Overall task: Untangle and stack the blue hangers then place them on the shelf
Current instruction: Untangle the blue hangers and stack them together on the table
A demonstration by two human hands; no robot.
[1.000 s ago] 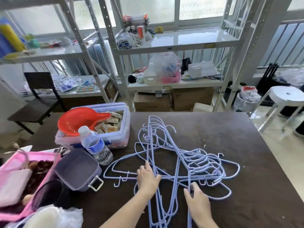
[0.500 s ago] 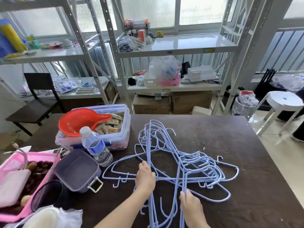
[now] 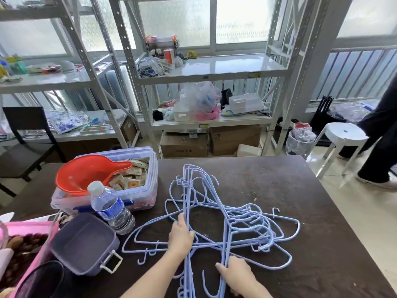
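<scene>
A tangle of light blue wire hangers (image 3: 240,222) lies across the dark brown table (image 3: 279,181), with several bunched lengthwise toward the far edge and others splayed right. My left hand (image 3: 181,235) grips the lengthwise bundle near the pile's middle. My right hand (image 3: 238,276) holds a few hanger wires at the near edge of the tangle. The white metal shelf (image 3: 214,69) stands behind the table with a bare stretch on its upper level.
To the left stand a clear plastic bin (image 3: 129,181) with a red scoop (image 3: 86,173), a water bottle (image 3: 109,207), a grey box (image 3: 83,241) and a pink basket (image 3: 25,239). A white stool (image 3: 343,134) and a walking person's legs (image 3: 378,147) are at the right.
Both hands have drawn back toward me along the hangers and closed on the wires. A person has walked into view at the right. The camera has tilted down slightly.
</scene>
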